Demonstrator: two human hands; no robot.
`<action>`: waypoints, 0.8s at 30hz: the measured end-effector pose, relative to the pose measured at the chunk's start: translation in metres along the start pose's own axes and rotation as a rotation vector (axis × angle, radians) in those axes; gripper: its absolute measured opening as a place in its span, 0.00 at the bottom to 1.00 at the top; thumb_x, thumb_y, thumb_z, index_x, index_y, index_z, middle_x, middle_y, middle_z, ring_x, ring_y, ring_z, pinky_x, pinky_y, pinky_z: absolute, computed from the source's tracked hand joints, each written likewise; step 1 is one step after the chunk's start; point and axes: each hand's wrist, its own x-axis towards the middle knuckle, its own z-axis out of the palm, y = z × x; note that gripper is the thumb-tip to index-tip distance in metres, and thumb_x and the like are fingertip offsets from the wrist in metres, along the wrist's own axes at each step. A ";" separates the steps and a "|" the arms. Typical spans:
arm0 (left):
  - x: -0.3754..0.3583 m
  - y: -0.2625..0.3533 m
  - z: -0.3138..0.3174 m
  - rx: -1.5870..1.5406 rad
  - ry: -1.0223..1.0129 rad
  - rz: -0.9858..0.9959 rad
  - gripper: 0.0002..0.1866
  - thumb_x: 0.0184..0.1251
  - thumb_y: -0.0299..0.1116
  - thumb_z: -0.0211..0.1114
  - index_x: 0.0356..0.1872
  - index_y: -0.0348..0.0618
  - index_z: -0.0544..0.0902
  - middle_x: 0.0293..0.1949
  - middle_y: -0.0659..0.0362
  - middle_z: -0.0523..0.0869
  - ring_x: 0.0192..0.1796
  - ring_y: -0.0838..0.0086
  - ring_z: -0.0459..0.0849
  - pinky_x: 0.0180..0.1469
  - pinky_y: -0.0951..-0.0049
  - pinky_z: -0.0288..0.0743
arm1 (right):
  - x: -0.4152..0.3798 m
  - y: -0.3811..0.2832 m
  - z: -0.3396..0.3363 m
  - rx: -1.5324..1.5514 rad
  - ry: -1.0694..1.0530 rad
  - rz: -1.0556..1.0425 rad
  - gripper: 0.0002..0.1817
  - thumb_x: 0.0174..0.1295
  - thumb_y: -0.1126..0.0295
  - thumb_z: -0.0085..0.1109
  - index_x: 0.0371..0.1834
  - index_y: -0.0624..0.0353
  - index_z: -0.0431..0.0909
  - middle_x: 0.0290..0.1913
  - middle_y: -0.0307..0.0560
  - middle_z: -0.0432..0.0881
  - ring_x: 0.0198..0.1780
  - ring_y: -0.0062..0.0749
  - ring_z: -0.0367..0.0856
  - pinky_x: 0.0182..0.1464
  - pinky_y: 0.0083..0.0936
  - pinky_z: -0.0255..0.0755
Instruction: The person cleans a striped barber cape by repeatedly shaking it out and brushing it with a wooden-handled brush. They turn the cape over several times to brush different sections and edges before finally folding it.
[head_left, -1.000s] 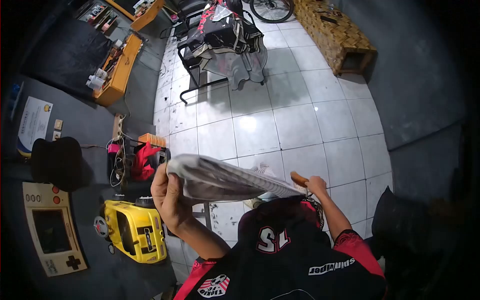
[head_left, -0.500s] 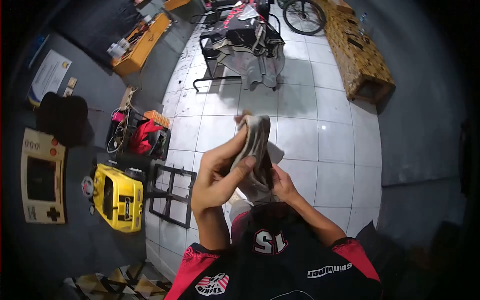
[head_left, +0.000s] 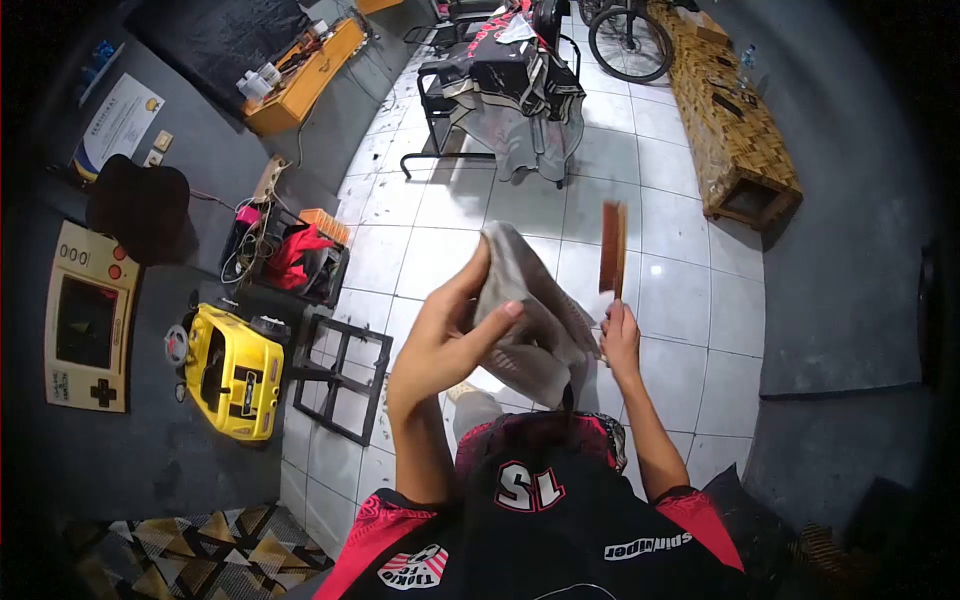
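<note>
A grey, worn-looking piece of fabric (head_left: pixel 535 320) hangs in front of my body, pinched between the thumb and fingers of my left hand (head_left: pixel 450 340). To its right, my right hand (head_left: pixel 621 340) grips the lower end of a brown brush (head_left: pixel 613 250), which points upward with its bristles along the right side. The brush and the fabric are apart. My right fingers are near the fabric's right edge; whether they touch it I cannot tell.
Ahead stands a black metal chair (head_left: pixel 435 115) draped with cloth. A woven bench (head_left: pixel 735 150) and a bicycle (head_left: pixel 630 45) are at the upper right. On the left are a yellow toy car (head_left: pixel 235 375), a black frame (head_left: pixel 343 380) and a crate (head_left: pixel 335 275).
My right hand has moved right and away from the fabric, bringing the brush into full view. The fabric has opened out and turned in my left hand.
</note>
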 end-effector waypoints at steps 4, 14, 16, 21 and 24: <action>0.008 0.001 0.021 -0.193 -0.094 -0.110 0.34 0.63 0.23 0.58 0.67 0.27 0.52 0.61 0.53 0.67 0.59 0.76 0.67 0.60 0.80 0.59 | -0.057 -0.056 0.018 0.266 -0.121 -0.333 0.11 0.69 0.67 0.36 0.36 0.62 0.66 0.23 0.44 0.69 0.23 0.30 0.69 0.25 0.27 0.63; 0.001 0.026 0.012 -0.461 -0.034 0.028 0.34 0.62 0.23 0.56 0.66 0.24 0.50 0.64 0.50 0.63 0.64 0.72 0.62 0.65 0.77 0.51 | -0.033 0.123 -0.005 -0.902 -0.785 -0.250 0.19 0.66 0.55 0.38 0.47 0.56 0.73 0.39 0.66 0.79 0.44 0.61 0.77 0.46 0.49 0.69; -0.001 0.024 0.009 -0.457 -0.016 0.066 0.36 0.61 0.24 0.56 0.67 0.25 0.49 0.65 0.50 0.61 0.66 0.72 0.60 0.65 0.76 0.50 | -0.022 0.177 -0.021 -1.051 -0.759 0.050 0.22 0.68 0.57 0.33 0.44 0.62 0.76 0.41 0.68 0.77 0.45 0.61 0.75 0.47 0.49 0.69; -0.002 0.008 0.015 -0.362 -0.045 0.103 0.38 0.61 0.25 0.58 0.68 0.27 0.46 0.67 0.50 0.58 0.67 0.71 0.58 0.66 0.76 0.49 | -0.009 0.173 -0.033 -0.672 -0.257 -0.117 0.27 0.69 0.51 0.35 0.29 0.65 0.75 0.19 0.53 0.76 0.21 0.44 0.76 0.25 0.39 0.69; -0.003 -0.004 0.023 -0.351 -0.059 0.049 0.39 0.60 0.24 0.61 0.67 0.26 0.46 0.68 0.48 0.55 0.69 0.70 0.54 0.67 0.75 0.46 | -0.032 0.019 -0.022 0.237 -0.314 0.209 0.23 0.70 0.51 0.35 0.33 0.60 0.70 0.17 0.40 0.69 0.13 0.26 0.66 0.15 0.23 0.60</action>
